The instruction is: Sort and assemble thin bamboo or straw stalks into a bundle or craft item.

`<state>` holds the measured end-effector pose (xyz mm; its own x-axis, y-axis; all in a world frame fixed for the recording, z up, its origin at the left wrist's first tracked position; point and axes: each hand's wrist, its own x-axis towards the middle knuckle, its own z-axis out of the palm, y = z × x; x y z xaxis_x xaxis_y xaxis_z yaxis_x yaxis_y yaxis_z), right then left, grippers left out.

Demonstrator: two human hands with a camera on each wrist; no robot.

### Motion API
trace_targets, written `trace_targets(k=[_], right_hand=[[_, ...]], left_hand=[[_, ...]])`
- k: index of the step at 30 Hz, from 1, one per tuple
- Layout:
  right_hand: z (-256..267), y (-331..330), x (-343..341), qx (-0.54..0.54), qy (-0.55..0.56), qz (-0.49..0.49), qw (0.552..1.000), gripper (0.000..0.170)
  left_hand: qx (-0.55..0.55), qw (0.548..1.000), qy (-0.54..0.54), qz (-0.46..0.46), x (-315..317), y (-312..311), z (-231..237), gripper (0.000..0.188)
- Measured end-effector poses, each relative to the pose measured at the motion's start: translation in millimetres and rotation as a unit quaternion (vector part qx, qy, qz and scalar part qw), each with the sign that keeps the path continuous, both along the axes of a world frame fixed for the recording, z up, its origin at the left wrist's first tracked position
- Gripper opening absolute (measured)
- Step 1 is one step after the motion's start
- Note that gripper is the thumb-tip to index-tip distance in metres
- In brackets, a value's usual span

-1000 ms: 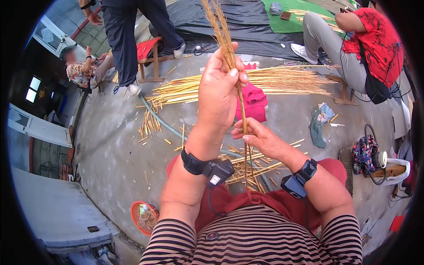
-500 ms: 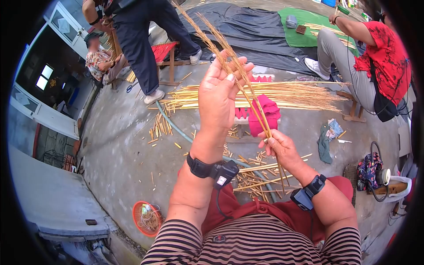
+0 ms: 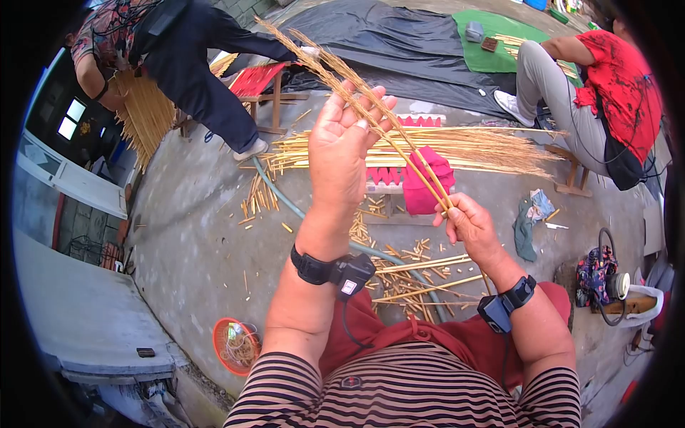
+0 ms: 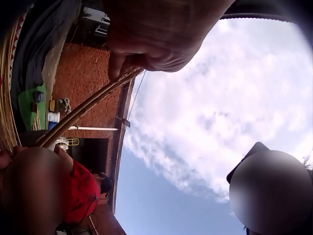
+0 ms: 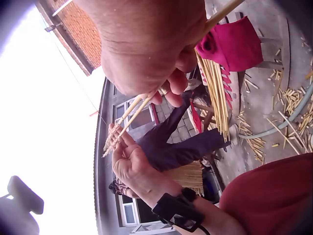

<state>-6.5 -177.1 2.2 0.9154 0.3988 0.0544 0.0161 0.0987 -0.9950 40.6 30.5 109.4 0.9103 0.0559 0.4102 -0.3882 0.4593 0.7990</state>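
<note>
Two long straw-coloured stalks [image 3: 422, 165] with feathery heads slant between my hands in the head view. My right hand [image 3: 471, 225] pinches them low, near the middle of the view. Higher up, my left hand [image 3: 341, 153] has its palm turned up and its thumb over the stalks below their heads, with the fingers spread behind them. The right wrist view shows the left hand [image 5: 132, 164] around the feathery ends, beyond the right hand [image 5: 151, 54]. In the left wrist view the stalks [image 4: 80, 110] run down from the left hand [image 4: 151, 36].
A large pile of similar stalks [image 3: 492, 151] lies ahead over a low bench, beside a magenta cloth [image 3: 429, 187]. Cut pieces [image 3: 410, 289] and a hose [image 3: 285, 200] cover the floor. An orange basket [image 3: 220, 342] stands lower left. People work nearby on both sides.
The gathered stalks have spread into two and tilted up to the left. My right hand has moved right, away from the left. The standing person has bent over a woven straw-coloured panel.
</note>
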Motion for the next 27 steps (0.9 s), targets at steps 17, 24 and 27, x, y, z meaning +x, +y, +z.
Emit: trace_targets(k=[17, 24, 27], right_hand=[[10, -13, 2, -0.027, -0.005, -0.011, 1.0, 0.019], [14, -13, 6, -0.121, -0.044, -0.044, 0.991, 0.018], [-3, -23, 10, -0.215, -0.125, -0.032, 0.968, 0.026]], left_hand=[[-0.08, 0.994, 0.019, 0.072, 4, 16, -13, 0.019], [0.058, 0.993, -0.052, 0.085, 4, 15, -13, 0.019], [0.091, 0.994, -0.055, -0.003, 11, 24, -24, 0.016]])
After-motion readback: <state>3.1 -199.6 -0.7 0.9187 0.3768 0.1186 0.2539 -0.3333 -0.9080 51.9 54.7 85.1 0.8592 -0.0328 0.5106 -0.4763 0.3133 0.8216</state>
